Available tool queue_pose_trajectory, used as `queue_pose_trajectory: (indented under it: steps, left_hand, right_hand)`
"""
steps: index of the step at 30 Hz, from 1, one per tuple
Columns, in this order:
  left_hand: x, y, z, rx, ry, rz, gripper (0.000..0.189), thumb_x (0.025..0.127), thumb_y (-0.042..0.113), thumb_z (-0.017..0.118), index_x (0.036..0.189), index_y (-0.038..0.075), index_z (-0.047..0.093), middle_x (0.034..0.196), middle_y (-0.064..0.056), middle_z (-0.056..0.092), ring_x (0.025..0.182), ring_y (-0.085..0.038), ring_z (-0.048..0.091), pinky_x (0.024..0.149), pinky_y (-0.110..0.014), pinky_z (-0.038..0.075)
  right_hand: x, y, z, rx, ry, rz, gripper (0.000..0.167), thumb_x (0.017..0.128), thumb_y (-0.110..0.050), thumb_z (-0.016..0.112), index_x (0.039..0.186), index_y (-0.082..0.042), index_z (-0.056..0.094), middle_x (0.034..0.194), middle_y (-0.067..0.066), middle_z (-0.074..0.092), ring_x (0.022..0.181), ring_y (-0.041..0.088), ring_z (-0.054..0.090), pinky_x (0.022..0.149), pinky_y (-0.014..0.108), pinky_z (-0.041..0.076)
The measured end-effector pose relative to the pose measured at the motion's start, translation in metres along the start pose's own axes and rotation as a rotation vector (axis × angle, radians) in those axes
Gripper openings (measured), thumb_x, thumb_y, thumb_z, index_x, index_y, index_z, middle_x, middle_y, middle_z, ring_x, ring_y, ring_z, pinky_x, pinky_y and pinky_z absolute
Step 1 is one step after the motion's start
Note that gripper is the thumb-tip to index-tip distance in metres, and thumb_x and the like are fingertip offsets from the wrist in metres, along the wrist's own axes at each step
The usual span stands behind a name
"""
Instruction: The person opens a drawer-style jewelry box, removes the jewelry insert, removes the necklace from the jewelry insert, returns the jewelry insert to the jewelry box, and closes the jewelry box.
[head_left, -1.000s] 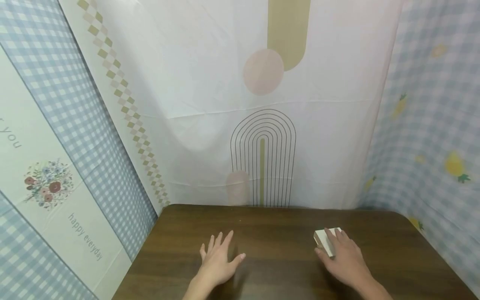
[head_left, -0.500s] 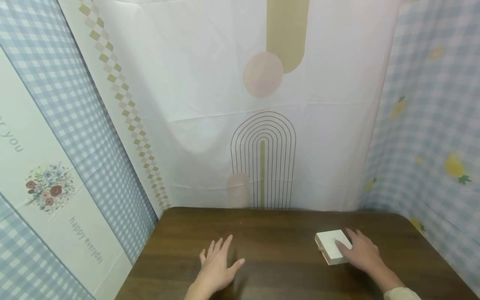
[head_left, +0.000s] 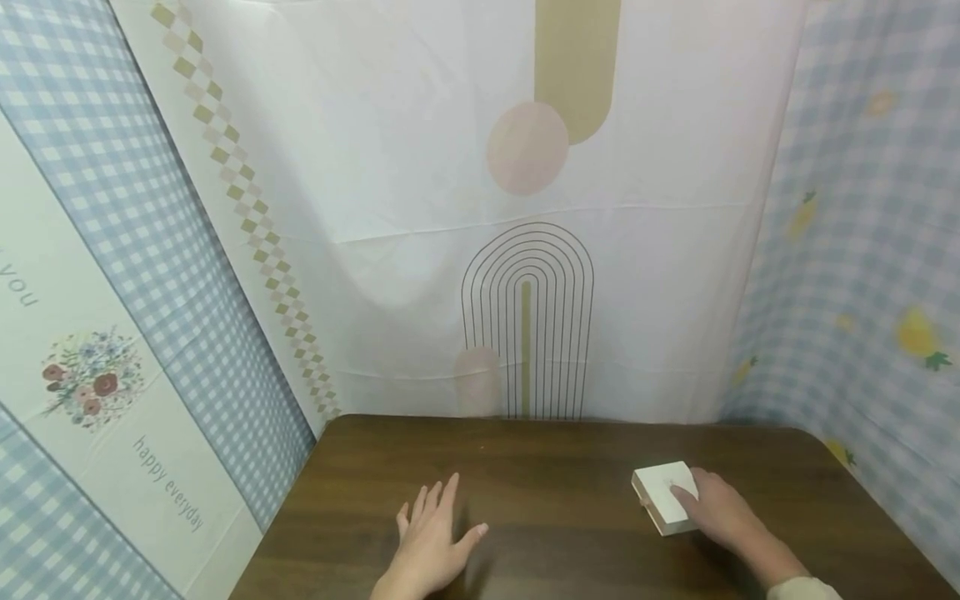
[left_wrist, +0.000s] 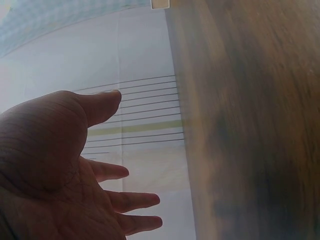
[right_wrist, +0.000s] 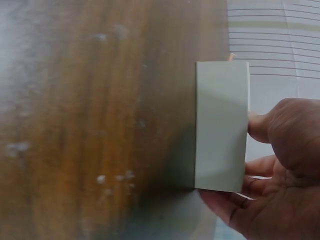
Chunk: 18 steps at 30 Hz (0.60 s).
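A small white box [head_left: 666, 493] lies flat on the brown wooden table toward the right. Its left side looks tan, with a small tab there. My right hand [head_left: 720, 508] holds the box by its right side, thumb on top and the other fingers round the far and right edges. From the right wrist view, the box's pale near side [right_wrist: 221, 127] faces the camera, with the thumb and fingers of the right hand [right_wrist: 285, 165] on it. My left hand [head_left: 431, 542] hovers or rests over the table at left, fingers spread, holding nothing; the left wrist view shows its open palm [left_wrist: 55, 165].
The wooden table [head_left: 555, 500] has rounded far corners. A white patterned cloth [head_left: 390, 333] hangs directly behind it. Blue checked cloths hang at the left [head_left: 202, 275] and the right [head_left: 847, 275].
My right hand has shifted from across the box's top to its right side and now grips it there. The box has barely moved. My left hand stays nearly still.
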<state>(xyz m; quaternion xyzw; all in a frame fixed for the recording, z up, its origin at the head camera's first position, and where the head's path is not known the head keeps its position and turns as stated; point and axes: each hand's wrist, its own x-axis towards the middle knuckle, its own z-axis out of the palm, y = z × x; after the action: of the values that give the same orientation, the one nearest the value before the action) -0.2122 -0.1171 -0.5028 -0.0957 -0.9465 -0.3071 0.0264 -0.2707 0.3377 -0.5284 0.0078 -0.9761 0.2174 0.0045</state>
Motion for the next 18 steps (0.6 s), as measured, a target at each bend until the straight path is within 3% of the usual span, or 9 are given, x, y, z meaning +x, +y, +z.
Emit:
queue_pose_trajectory:
  steps: [3,14,18]
  left_hand:
    - [-0.0014,-0.002,0.0005,0.004,0.005,-0.015,0.09,0.097,0.051,0.075,0.164,0.007,0.036,0.162,-0.035,0.043,0.154,-0.062,0.031,0.117,-0.087,0.014]
    - [-0.0017,-0.004,0.0013,0.007,0.001,0.004,0.089,0.097,0.052,0.074,0.163,0.005,0.037,0.163,-0.034,0.042,0.154,-0.062,0.031,0.117,-0.088,0.014]
    - [-0.002,-0.0035,0.0017,0.02,-0.003,0.02,0.089,0.096,0.053,0.074,0.162,0.005,0.038,0.163,-0.034,0.043,0.153,-0.062,0.033,0.116,-0.088,0.015]
  right_hand:
    - [-0.0003,-0.0013,-0.0033,-0.006,-0.021,0.005,0.063,0.107,-0.03,0.06,0.135,0.026,0.049,0.12,0.04,0.066,0.098,0.037,0.067,0.083,0.054,0.056]
    - [-0.0043,0.0037,-0.0066,-0.025,-0.047,0.053,0.075,0.106,-0.043,0.06,0.124,0.028,0.049,0.103,0.033,0.068,0.086,0.033,0.065,0.072,0.048,0.055]
    - [-0.0062,0.0001,-0.0065,-0.01,-0.067,0.068,0.081,0.106,-0.047,0.059,0.127,0.03,0.047,0.109,0.04,0.066,0.09,0.037,0.067,0.076,0.052,0.056]
